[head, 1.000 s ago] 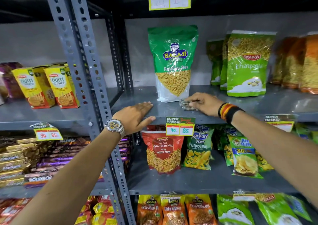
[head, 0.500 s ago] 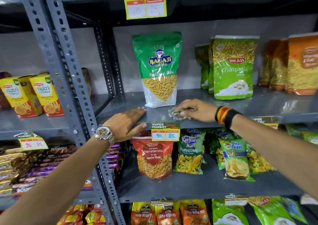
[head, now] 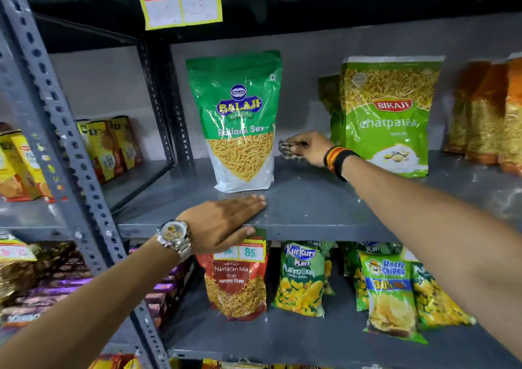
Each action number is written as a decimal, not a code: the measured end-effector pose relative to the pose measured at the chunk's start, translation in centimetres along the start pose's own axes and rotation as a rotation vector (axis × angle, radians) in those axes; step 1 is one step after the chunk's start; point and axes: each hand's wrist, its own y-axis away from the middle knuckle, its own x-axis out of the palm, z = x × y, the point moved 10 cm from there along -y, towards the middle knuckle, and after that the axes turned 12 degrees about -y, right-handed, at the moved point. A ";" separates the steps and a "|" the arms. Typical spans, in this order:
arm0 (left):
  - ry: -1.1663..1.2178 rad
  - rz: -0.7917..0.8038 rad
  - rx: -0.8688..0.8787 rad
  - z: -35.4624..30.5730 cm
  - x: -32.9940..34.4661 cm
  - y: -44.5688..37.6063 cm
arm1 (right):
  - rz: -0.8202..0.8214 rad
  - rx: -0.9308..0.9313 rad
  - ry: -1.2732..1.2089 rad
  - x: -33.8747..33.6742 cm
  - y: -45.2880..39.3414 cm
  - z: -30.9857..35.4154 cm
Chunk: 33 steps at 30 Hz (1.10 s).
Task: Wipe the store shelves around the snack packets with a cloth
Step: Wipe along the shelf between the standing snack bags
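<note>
A grey metal shelf (head: 305, 204) carries a green Balaji sev packet (head: 240, 120) standing upright and a green Bikaji packet (head: 387, 114) to its right. My right hand (head: 309, 148) presses a small checked cloth (head: 288, 151) onto the shelf far back, in the gap between these two packets. My left hand (head: 223, 221) lies flat on the shelf's front edge, just in front of the Balaji packet, fingers together, holding nothing.
Orange packets (head: 488, 114) stand at the far right. A perforated grey upright (head: 65, 154) divides off biscuit boxes (head: 107, 148) on the left. Below hang a price tag (head: 251, 251), a red Navratan Mix packet (head: 237, 286) and Kurkure (head: 302, 278) and Uncle Chips bags (head: 389, 292).
My right hand slid the cloth from the shelf's front edge to the back, between the two green packets. The view moved closer and my left hand shifted a little right along the edge.
</note>
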 end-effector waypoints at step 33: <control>0.005 0.021 -0.009 0.4 0.2 0.4 | 0.305 0.100 0.052 2.7 6.4 0.2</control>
